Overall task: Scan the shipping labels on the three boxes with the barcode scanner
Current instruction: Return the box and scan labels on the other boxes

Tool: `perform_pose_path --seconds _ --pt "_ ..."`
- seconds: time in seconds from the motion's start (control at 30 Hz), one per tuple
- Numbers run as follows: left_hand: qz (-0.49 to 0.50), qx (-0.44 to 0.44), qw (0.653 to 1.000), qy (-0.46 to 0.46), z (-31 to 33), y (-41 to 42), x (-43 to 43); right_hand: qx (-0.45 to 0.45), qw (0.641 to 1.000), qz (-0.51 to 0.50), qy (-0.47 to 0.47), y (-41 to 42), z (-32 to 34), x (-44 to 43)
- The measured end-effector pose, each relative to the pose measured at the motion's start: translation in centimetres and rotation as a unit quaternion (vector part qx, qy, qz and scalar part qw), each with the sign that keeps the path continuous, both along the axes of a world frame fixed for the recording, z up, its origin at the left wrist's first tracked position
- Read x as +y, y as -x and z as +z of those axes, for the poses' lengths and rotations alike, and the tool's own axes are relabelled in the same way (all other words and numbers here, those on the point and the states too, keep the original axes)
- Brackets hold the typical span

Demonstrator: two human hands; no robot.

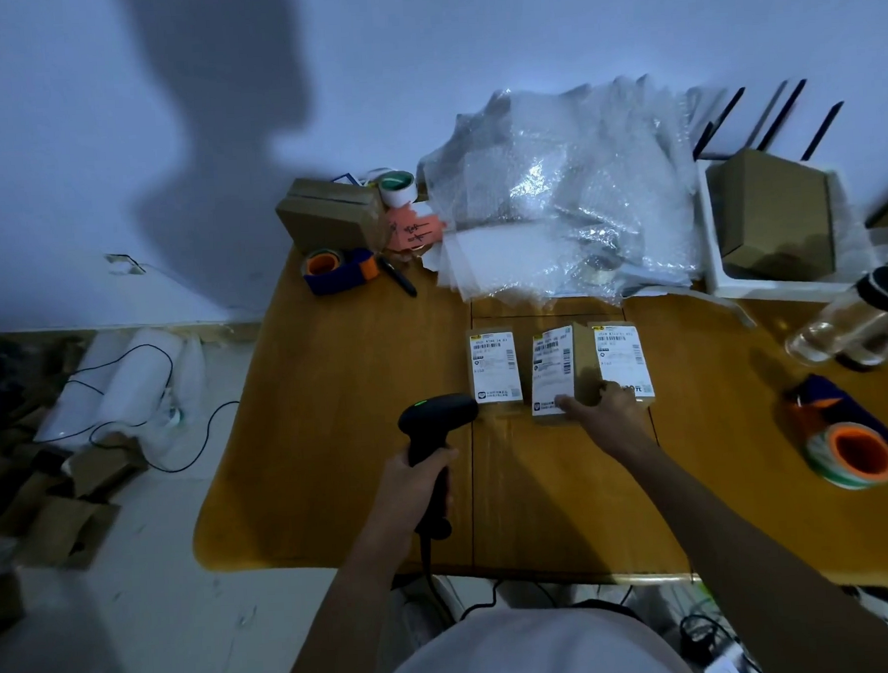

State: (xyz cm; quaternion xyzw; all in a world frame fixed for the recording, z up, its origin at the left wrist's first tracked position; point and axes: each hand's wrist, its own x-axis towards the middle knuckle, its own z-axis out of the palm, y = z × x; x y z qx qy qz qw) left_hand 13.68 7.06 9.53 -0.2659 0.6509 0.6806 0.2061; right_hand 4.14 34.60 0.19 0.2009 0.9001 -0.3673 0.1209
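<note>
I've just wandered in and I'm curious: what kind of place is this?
Probably a small home packing and shipping station. Three labelled boxes sit on a wooden table, beside bubble wrap and tape dispensers, and the left hand holds a barcode scanner.

The near half of the desk point(337, 496) lies bare, giving open passage in front of the three boxes point(495, 367). Behind them the bubble wrap point(568, 191) crowds the back edge. A tape dispenser point(338, 269) and pen point(397, 277) block the far left; a bottle point(853, 325) and tape roll point(854, 451) block the right.
</note>
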Motion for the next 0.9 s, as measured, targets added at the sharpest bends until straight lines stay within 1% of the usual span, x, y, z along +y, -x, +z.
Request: perform_pose_path --seconds 0.07,0.13,0.23,0.4,0.6,0.9 --pt "-0.008 -0.005 1.000 -0.004 -0.1 -0.1 0.3 0.004 0.995 -0.023 0.101 -1.2 0.3 0.2" --pt "-0.010 -0.009 1.000 -0.008 -0.1 -0.1 0.6 -0.012 0.980 -0.033 0.193 -2.8 0.7 0.1" --pt "-0.023 -0.012 1.000 -0.008 -0.3 0.0 1.1 -0.069 0.960 -0.020 0.271 -5.3 0.6 0.0" --pt "-0.032 -0.018 0.999 -0.010 -0.6 -0.1 1.6 -0.106 0.944 -0.034 0.311 -8.6 -1.1 -0.2" --pt "-0.028 -0.033 0.999 -0.004 -0.9 0.0 2.4 -0.152 0.934 -0.052 0.320 -9.9 -2.6 -0.2" --pt "-0.049 -0.024 0.998 0.001 -1.0 -0.5 3.9 -0.173 0.935 -0.028 0.307 -9.2 -2.9 0.0"
